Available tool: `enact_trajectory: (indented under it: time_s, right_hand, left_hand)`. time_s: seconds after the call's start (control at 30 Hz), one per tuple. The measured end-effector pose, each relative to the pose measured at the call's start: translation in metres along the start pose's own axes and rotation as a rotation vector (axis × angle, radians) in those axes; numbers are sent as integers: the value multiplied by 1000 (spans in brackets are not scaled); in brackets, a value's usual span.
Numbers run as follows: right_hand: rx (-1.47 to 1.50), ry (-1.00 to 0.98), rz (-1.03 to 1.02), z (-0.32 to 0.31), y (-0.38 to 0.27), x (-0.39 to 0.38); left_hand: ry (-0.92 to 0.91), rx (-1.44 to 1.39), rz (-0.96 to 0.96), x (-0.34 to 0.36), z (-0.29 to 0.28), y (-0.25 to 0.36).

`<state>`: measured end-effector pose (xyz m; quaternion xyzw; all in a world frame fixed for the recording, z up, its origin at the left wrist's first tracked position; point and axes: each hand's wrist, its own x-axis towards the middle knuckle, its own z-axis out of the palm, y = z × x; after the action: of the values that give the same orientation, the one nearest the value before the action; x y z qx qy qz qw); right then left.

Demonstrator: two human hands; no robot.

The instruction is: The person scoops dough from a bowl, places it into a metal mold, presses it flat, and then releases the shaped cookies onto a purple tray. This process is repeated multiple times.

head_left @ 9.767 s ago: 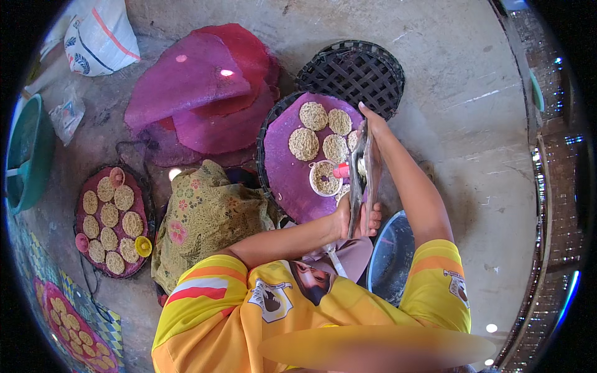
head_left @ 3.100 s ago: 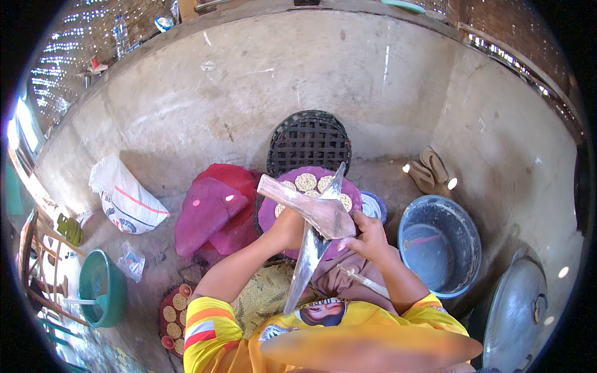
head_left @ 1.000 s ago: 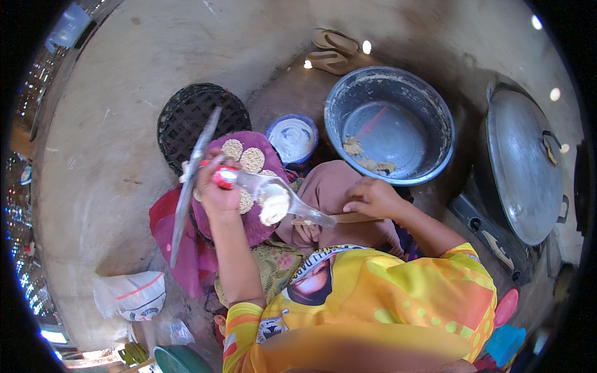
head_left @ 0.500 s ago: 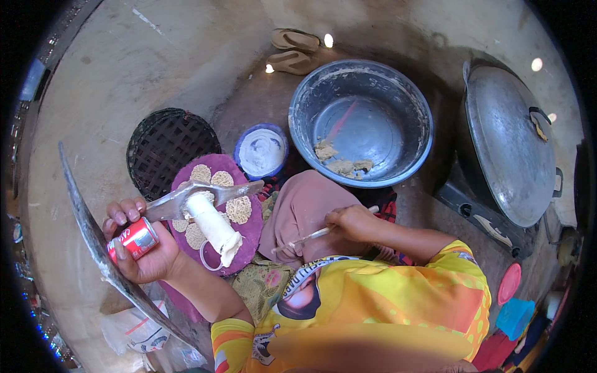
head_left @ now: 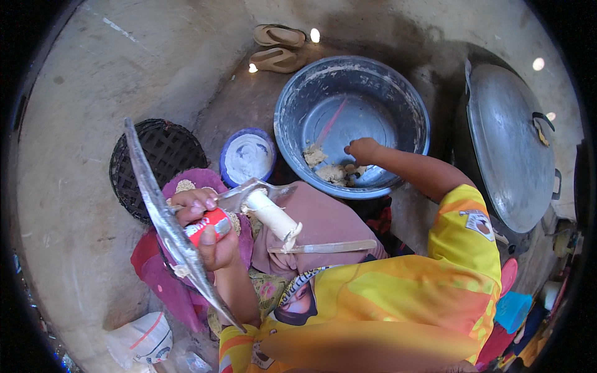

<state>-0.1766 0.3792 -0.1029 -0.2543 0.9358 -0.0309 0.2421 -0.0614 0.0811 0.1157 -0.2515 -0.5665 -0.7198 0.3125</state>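
Observation:
My left hand (head_left: 217, 239) is closed round a red can (head_left: 210, 227) beside a long curved wooden bar (head_left: 163, 208). Next to it, a wooden plank (head_left: 233, 198) carries a white tube (head_left: 273, 216) with pale dough hanging from its end. My right hand (head_left: 365, 151) reaches into the grey basin (head_left: 288, 133) with fingers curled, close to lumps of dough (head_left: 334, 174); whatever it holds is hidden. Across my lap lies a flat stick (head_left: 323, 247). Behind my left hand, round strand-like dough pieces (head_left: 185, 186) rest on a purple mat (head_left: 186, 176), partly covered.
A bowl of white powder (head_left: 249, 156) stands between the basin and a dark woven basket (head_left: 160, 155). On the right is a large lidded pan (head_left: 510, 149). Sandals (head_left: 278, 46) lie at the far side, a white plastic bag (head_left: 142, 339) at near left.
My right hand has let go of the stick, now on my lap, and moved forward into the basin. My left hand has shifted right with the can, bar and tube.

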Motion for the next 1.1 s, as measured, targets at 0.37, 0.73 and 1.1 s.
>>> enact_trajectory:
  time_s: [0.37,0.73,1.1]
  right_hand:
    - [124,-318,135,32,34,51]
    - [397,-24,-531,54,-4,39]
    - [703,-36,-376,53,5,54]
  left_hand:
    - [-40,-9,-56,-6,-1,-28]
    - [-45,22,-70,-12,-1,-34]
    - [-28,52,-59,-15,2,-35]
